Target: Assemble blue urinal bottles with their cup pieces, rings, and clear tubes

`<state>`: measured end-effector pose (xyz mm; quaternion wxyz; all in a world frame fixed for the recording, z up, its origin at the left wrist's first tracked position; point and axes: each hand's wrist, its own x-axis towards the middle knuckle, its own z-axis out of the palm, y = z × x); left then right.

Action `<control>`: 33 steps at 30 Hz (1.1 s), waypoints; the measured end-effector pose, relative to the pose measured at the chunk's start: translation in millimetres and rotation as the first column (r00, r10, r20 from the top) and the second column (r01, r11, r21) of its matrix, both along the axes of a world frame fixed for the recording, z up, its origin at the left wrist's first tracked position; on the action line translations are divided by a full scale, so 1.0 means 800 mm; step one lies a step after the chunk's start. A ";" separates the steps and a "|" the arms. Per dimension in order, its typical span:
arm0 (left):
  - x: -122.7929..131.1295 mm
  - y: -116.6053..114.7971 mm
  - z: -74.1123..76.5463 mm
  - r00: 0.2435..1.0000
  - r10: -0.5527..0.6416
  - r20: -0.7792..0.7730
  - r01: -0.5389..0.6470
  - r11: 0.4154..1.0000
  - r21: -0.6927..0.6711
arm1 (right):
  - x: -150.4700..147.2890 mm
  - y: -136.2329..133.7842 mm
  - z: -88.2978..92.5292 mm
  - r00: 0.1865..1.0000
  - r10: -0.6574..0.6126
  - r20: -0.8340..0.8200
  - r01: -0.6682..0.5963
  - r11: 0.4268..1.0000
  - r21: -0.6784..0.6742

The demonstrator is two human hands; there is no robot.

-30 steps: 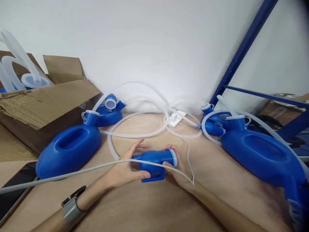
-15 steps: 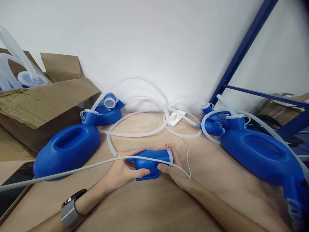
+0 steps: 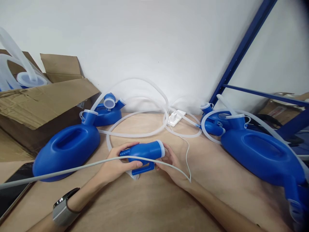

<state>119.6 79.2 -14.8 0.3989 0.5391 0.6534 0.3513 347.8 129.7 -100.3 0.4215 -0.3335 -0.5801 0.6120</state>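
A blue plastic urinal cup (image 3: 147, 149) with a loop handle, a narrow ribbed spout at its left end and a whitish rim at its right end is held above the table. My left hand (image 3: 118, 164) is closed around the spout end, thumb along the near side. At the rim end, my right hand (image 3: 172, 166) curls around the cup, its fingers partly hidden behind it. Below the handle a clear plastic piece (image 3: 134, 175) shows; its other end is hidden. A light grey cable (image 3: 96, 163) crosses in front of the cup and the left hand.
Large blue bottles stand at left (image 3: 69, 148) and right (image 3: 260, 151), with smaller blue parts behind them. Coiled translucent hose (image 3: 137, 134) and a white power strip (image 3: 177, 118) lie at the back. An open cardboard box (image 3: 48, 100) holds more hoses; a dark tablet-like device (image 3: 14, 193) lies front left.
The cup has moved slightly left and up and tilted, its rim end higher. My left hand has shifted left toward the spout. The clear piece below the handle has come into view.
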 end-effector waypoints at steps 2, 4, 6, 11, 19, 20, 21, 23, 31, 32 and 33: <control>0.002 0.000 -0.001 1.000 0.002 0.015 -0.002 1.000 -0.012 | 0.000 0.000 0.002 1.000 -0.014 -0.014 0.013 1.000 -0.018; 0.004 0.000 -0.003 0.999 -0.012 0.033 0.013 1.000 -0.010 | 0.000 0.001 0.005 0.999 -0.037 -0.033 0.036 0.999 -0.027; 0.005 -0.001 -0.006 0.998 -0.036 0.045 0.037 0.999 -0.018 | 0.001 0.003 0.004 0.998 -0.050 -0.047 0.049 0.999 -0.023; 0.008 -0.001 -0.020 0.996 -0.083 -0.018 0.082 0.996 -0.022 | 0.001 0.008 -0.003 0.996 -0.066 -0.062 0.065 0.998 -0.016; 0.016 -0.006 -0.023 0.968 -0.144 -0.207 0.149 0.989 0.010 | 0.004 0.010 -0.016 0.999 0.024 -0.046 -0.021 0.997 0.069; 0.017 -0.006 -0.021 0.966 -0.148 -0.211 0.153 0.988 0.007 | 0.005 0.011 -0.016 0.998 0.030 -0.049 -0.027 0.997 0.073; 0.017 -0.006 -0.019 0.965 -0.152 -0.213 0.156 0.988 0.003 | 0.005 0.011 -0.017 0.998 0.038 -0.050 -0.034 0.996 0.078; 0.017 -0.005 -0.015 0.964 -0.150 -0.220 0.155 0.988 0.002 | 0.006 0.010 -0.017 0.997 0.065 -0.042 -0.061 0.994 0.094; 0.009 -0.005 -0.021 0.971 -0.098 -0.217 0.112 0.992 0.052 | -0.002 0.001 -0.008 0.999 -0.034 0.026 0.034 0.999 0.026; 0.009 -0.005 -0.022 0.974 -0.087 -0.209 0.102 0.993 0.060 | -0.004 0.001 -0.008 0.997 -0.057 0.045 0.056 0.998 0.013; 0.009 -0.006 -0.022 0.976 -0.080 -0.203 0.095 0.993 0.065 | -0.005 0.001 -0.008 0.995 -0.059 0.075 0.059 0.998 0.005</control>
